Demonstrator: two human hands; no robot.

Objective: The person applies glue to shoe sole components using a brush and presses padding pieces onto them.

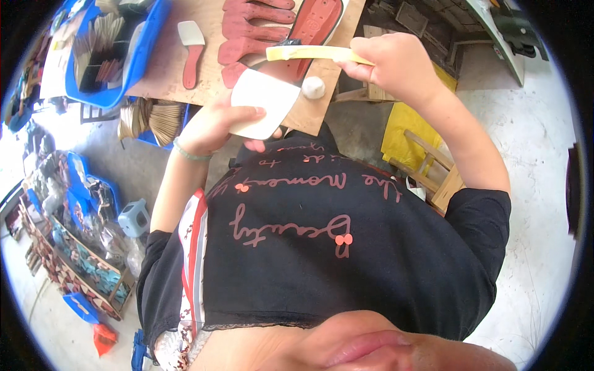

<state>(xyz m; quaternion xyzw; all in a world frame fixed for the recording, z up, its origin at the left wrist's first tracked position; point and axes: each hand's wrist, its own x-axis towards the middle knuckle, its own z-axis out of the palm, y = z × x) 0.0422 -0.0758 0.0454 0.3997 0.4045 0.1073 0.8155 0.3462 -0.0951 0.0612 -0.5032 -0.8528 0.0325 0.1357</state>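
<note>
My left hand [213, 127] grips a flat white piece [266, 102] with rounded corners, the thumb on top and the fingers underneath. In my right hand [396, 62] is a yellow-handled brush [309, 54], its handle pointing left above the board's edge. The dark bit [286, 43] at its far end looks like bristles, though it is partly hidden. Beyond both hands lie several red shaped strips [253, 31] in a fanned row. A red sole-shaped piece with a dark rim [315, 25] rests to their right. Near the white piece sits a small white round thing [314, 87].
On the wooden tabletop [164, 77], a red strip with a white end [193, 55] lies left of the row. A blue crate [111, 93] holds stacked pieces. A wooden stool [433, 170] and yellow sheet [402, 133] stand to the right; racks and bins fill the left floor.
</note>
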